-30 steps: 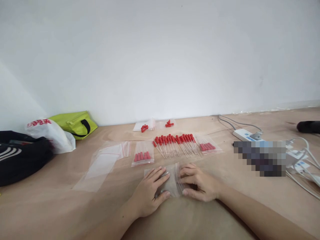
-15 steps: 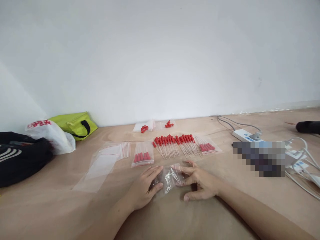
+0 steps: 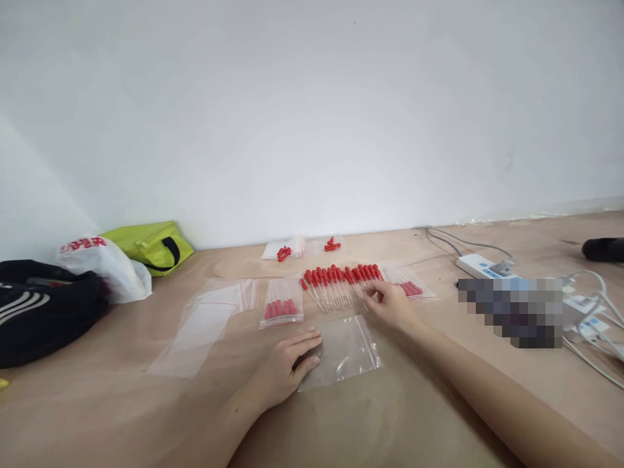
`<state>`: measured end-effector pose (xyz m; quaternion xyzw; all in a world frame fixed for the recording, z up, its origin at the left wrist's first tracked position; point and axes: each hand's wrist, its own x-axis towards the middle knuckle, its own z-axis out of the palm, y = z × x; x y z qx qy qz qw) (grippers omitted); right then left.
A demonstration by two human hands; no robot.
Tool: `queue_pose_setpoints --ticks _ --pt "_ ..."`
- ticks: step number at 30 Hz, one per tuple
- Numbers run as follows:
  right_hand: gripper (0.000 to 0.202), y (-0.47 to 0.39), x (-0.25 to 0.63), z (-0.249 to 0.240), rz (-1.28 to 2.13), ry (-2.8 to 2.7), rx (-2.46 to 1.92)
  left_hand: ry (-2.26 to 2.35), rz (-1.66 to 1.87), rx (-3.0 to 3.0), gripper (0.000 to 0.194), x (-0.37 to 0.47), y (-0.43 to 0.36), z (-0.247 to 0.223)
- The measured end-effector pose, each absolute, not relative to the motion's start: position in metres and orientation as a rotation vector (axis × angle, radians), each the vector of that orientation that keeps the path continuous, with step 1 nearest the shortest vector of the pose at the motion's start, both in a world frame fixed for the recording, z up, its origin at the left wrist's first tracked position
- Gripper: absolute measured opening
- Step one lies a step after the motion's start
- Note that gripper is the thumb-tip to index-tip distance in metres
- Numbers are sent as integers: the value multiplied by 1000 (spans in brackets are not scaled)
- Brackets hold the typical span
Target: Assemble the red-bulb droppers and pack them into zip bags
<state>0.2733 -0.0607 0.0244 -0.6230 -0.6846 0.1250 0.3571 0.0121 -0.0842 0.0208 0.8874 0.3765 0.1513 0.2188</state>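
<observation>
The left hand, digits apart, touched an unfilled clear plastic bag. Red-bulbed, thin-stemmed droppers lay loose beyond; the right hand neared them, grip unclear.

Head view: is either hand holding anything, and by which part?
The left hand touches the clear bag at its left end. The right hand is at the thin ends of the red-topped droppers; whether it grips one cannot be told.

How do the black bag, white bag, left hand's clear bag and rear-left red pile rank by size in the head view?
Black bag (largest)
White bag and clear bag: too alike to rank
Red pile (smallest)
</observation>
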Motion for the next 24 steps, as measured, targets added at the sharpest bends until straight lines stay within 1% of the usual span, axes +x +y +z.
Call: queue_pose_setpoints --ticks 2,5,9,14,16,18,20,22,24 --pt "16 -41 263 27 273 -1729 -1878 1040 426 2445 33 12 -84 21" --pt "23 -17 248 29 260 -1665 -2038 1041 433 2436 32 12 -84 20" --pt "26 -3 233 29 276 -1607 -2140 1022 467 2436 31 13 -85 20" --pt "27 -8 236 39 278 -1613 -2135 1018 428 2436 32 13 -88 28" --pt "32 -17 248 43 283 -1636 -2070 1014 380 2451 34 12 -89 32" --pt "43 -31 262 41 339 -1621 -1900 1001 342 2468 39 11 -90 34" --pt "53 -48 275 31 453 -1442 -1678 995 326 2476 43 11 -89 33" --pt "61 -66 283 16 617 -1228 -1490 993 320 2479 43 11 -88 31" --pt "66 -79 283 2 712 -1079 -1360 991 310 2483 43 12 -88 31"
